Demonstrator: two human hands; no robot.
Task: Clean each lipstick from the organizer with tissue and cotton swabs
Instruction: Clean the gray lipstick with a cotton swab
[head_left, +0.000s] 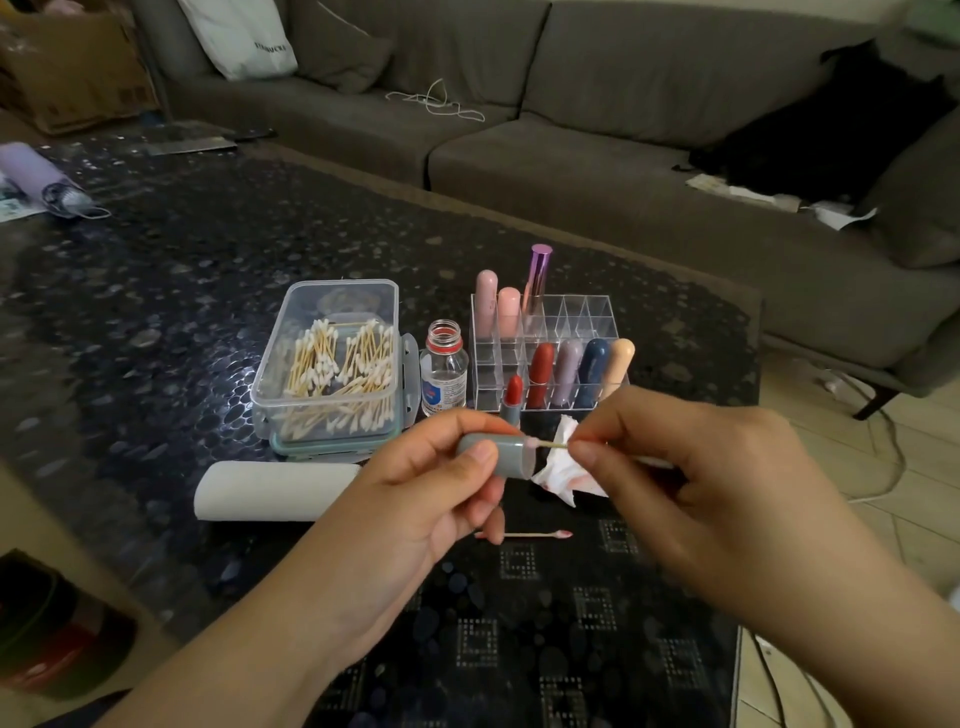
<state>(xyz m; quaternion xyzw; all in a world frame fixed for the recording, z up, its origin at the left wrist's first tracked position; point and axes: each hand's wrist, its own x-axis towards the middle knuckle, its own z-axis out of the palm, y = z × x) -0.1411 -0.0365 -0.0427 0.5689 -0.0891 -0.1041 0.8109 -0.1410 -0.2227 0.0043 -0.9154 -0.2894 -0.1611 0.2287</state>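
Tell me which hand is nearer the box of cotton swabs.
Left. The left hand, holding a grey cap, sits just in front of the swab box; the right hand, pinching a swab, is further right, beyond the tissue.

Open desk (182, 249) surface extends from 9 to 12 o'clock of the hands. Obstacles at 12 o'clock: swab box (332, 364), open bottle (443, 369), organizer (545, 353), uncapped lipstick (512, 400). Tissue roll (275, 491) blocks 9 o'clock. A used swab (530, 534) lies at 6 o'clock.
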